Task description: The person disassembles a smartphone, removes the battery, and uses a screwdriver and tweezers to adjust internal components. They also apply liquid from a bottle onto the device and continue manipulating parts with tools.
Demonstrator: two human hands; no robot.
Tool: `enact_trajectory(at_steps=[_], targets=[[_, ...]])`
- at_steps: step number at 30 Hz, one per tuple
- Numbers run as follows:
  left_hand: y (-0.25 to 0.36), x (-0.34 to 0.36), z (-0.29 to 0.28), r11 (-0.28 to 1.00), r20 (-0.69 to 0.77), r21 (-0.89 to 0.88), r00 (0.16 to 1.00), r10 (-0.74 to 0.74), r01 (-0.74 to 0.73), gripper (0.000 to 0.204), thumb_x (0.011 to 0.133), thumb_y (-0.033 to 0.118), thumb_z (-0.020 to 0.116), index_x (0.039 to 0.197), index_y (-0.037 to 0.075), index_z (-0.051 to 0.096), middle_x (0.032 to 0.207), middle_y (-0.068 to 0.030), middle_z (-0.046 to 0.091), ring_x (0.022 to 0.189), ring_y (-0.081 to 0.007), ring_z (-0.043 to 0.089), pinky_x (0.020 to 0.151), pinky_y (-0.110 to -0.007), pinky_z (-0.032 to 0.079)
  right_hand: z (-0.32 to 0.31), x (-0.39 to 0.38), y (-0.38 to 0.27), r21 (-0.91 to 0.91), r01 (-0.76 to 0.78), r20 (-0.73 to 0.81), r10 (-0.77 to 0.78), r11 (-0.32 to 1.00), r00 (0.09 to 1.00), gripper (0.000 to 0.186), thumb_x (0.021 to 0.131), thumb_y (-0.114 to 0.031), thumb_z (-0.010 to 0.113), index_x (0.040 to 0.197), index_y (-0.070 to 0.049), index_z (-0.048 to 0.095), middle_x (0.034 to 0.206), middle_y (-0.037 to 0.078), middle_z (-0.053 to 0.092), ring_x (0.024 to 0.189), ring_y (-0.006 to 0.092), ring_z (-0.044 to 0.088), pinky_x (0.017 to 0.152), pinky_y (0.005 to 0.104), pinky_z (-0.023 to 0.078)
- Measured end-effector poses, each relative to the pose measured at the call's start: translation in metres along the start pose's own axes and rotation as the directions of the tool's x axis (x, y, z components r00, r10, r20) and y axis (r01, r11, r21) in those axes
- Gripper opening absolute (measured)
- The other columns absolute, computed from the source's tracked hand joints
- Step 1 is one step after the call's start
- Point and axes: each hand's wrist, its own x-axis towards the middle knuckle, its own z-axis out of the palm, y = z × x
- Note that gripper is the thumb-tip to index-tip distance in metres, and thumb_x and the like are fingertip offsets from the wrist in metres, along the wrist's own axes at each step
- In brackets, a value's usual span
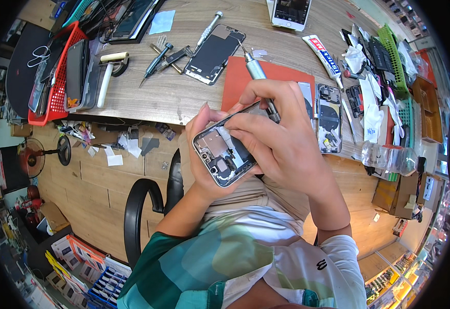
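My left hand [204, 180] grips an opened phone [215, 149], its metal shields and inner parts exposed, above my lap at the desk's front edge. My right hand [284, 136] has a silver screwdriver [256, 68] tucked in its curled fingers, tip pointing away from me, while its thumb and index finger press inside the phone; whatever lies under those fingertips is hidden. A red-orange mat [240, 77] lies behind my hands. Another opened phone [329, 123] rests to the right of them, and a detached dark screen [212, 56] is farther back.
The wooden desk [148, 105] holds loose screwdrivers [157, 63], a white roller [106, 82], a red basket [57, 87], an upright phone [290, 10], a glue tube [322, 56], a plastic bottle [390, 157] and cluttered green baskets [392, 56]. A black chair armrest [140, 216] is left of my legs.
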Motion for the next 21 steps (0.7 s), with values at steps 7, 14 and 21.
enact_trajectory(at_steps=[7, 14, 21], targets=[[0.007, 0.001, 0.005, 0.993, -0.038, -0.067, 0.994, -0.102, 0.099, 0.139, 0.065, 0.024, 0.107, 0.167, 0.000, 0.016, 0.149, -0.0184, 0.046, 0.145, -0.0387, 0.055, 0.119, -0.049, 0.048, -0.001, 0.001, 0.000, 0.018, -0.012, 0.027, 0.012, 1.000, 1.000, 0.024, 0.080, -0.005, 0.085, 0.103, -0.009, 0.077, 0.121, 0.011, 0.060, 0.106, 0.0316, 0.056, 0.090, 0.0424, 0.047], [0.009, 0.001, 0.009, 0.985, -0.080, -0.127, 0.989, -0.128, 0.117, 0.137, 0.066, 0.025, 0.106, 0.166, -0.002, 0.017, 0.147, -0.0181, 0.047, 0.140, -0.0362, 0.057, 0.117, -0.048, 0.050, -0.002, 0.001, 0.000, -0.002, 0.006, 0.022, -0.006, 1.000, 1.000, 0.023, 0.081, -0.007, 0.084, 0.103, -0.010, 0.077, 0.120, 0.011, 0.061, 0.106, 0.0313, 0.056, 0.090, 0.0423, 0.047], [0.011, -0.006, 0.002, 0.994, -0.059, 0.010, 0.992, -0.111, 0.112, 0.138, 0.065, 0.028, 0.107, 0.166, -0.001, 0.018, 0.146, -0.0187, 0.047, 0.136, -0.0349, 0.059, 0.115, -0.046, 0.051, -0.009, 0.004, 0.000, -0.002, 0.100, 0.070, -0.099, 0.995, 0.993, 0.030, 0.076, -0.005, 0.085, 0.105, -0.009, 0.076, 0.122, 0.010, 0.062, 0.108, 0.0315, 0.057, 0.091, 0.0429, 0.048]])
